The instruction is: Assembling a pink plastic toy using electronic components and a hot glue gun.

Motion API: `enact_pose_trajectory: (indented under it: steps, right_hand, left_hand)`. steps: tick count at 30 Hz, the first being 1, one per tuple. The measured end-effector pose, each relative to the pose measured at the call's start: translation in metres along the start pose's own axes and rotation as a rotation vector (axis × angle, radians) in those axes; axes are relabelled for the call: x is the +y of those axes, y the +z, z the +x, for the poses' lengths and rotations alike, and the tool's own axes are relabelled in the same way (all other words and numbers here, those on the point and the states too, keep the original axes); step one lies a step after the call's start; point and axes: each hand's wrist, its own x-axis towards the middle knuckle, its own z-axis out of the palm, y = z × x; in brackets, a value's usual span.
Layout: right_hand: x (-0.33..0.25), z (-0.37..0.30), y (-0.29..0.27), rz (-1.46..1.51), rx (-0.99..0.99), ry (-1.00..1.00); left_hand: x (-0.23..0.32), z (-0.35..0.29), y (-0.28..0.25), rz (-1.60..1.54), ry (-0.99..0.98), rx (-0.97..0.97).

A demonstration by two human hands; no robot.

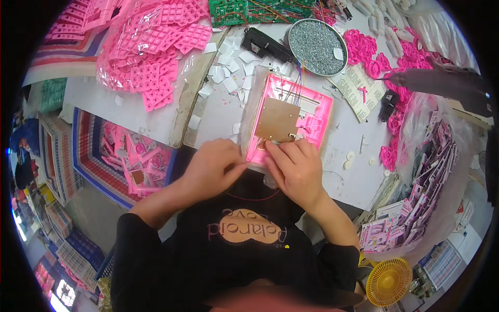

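Note:
In front of me lies a pink plastic housing [317,127] with its inner side up. A brown circuit board [278,119] sits inside it, and thin wires [299,86] run out over its far edge. My left hand [215,164] is closed in a pinch at the near left corner of the housing; what its fingertips hold is too small to make out. My right hand [297,169] reaches over the near edge, fingers bent and close together beside coiled wires [264,144] below the board. Those fingertips hide what they grip. A thin red wire [254,199] loops below the housing.
A round tray of screws [318,47] stands beyond the housing, near green circuit boards [234,13]. A dark electric screwdriver [442,86] hangs at the right, above pink rings [359,44]. Pink keypad pieces [161,86] lie far left. A blue-rimmed crate [93,166] stands lower left.

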Motion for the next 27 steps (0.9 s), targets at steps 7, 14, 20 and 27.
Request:
enact_pose_trajectory:
  steps: [7, 14, 20, 27]
  right_hand:
    - [-0.009, 0.001, -0.003, -0.147, -0.141, 0.022]
    - [-0.008, 0.004, -0.016, -0.070, -0.268, -0.005]
    - [-0.002, -0.006, -0.012, 0.043, -0.149, 0.036]
    - [0.000, 0.009, -0.026, 0.288, 0.154, 0.140]
  left_hand:
    - [0.014, 0.047, -0.031, -0.006, 0.258, 0.398]
    - [0.011, 0.070, -0.007, -0.804, -0.249, 0.077]
    - [0.015, 0.059, -0.008, -0.587, -0.078, 0.084]
    - [0.015, 0.054, 0.000, -0.108, 0.410, 0.108]
